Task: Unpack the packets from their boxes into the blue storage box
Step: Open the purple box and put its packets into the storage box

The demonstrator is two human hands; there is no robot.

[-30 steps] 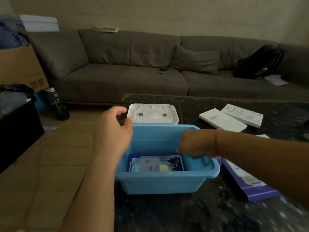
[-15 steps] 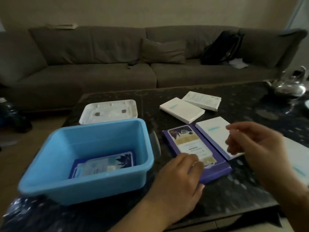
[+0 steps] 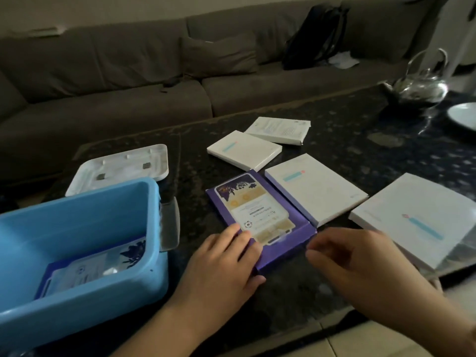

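Head view: a dark speckled bench (image 3: 347, 140) carries the work. At the near left stands the blue storage box (image 3: 85, 292), lid off, with 1 packet (image 3: 85, 271) lying flat on its floor, purple-edged with a dark floral corner. Just behind it lies the white lid (image 3: 121, 168), upside down.

Right of the blue box, an open purple box (image 3: 280, 251) lies flat on the bench with a second packet (image 3: 255, 215) still in its tray, cream and gold with a purple floral top. The left hand (image 3: 224, 264) rests on the near left corner of this purple box, fingers (image 3: 239, 235) laid out nearly straight and relaxed, their tips touching the packet's lower left edge; they press rather than grip. The right hand (image 3: 360, 266) hovers just beside the box's near right corner, its fingers loosely curled and holding nothing; whether the tips touch the box flap cannot be told.

Touching the purple box's right side sits a white box (image 3: 316, 186) with a pale blue mark. A larger white box (image 3: 422, 215) lies near the right edge, and 2 more white boxes (image 3: 244, 150) (image 3: 280, 130) lie farther back, one overlapping the other.

A shiny kettle (image 3: 422, 86) and a plate's rim (image 3: 463, 117) stand at the far right. A grey sofa (image 3: 128, 81) with a dark bag (image 3: 316, 34) runs behind.
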